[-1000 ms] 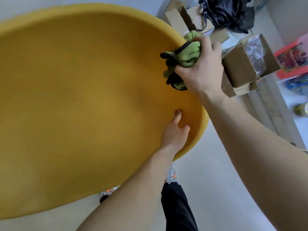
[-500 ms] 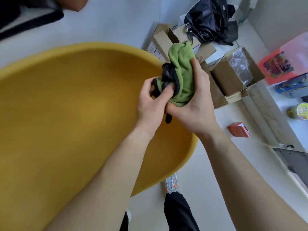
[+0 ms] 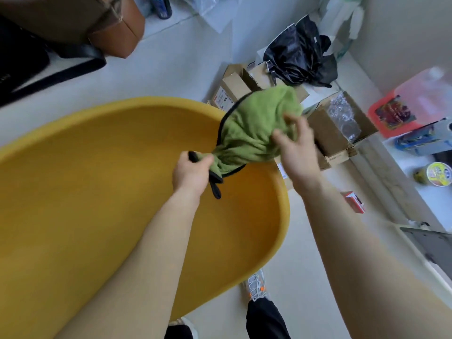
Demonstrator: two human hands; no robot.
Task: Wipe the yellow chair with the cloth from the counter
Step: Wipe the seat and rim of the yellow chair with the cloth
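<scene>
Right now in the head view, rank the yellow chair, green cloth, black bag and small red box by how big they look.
1. yellow chair
2. green cloth
3. black bag, though it lies farther away, so its rank under the cloth is unsure
4. red box

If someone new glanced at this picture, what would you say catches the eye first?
The big rounded yellow chair shell fills the lower left. Above its right rim, a green cloth with black edging hangs bunched between both hands: the left hand grips its lower end, the right hand touches its side with fingers spread. Cardboard boxes and a black plastic bag clutter the floor behind.
</scene>
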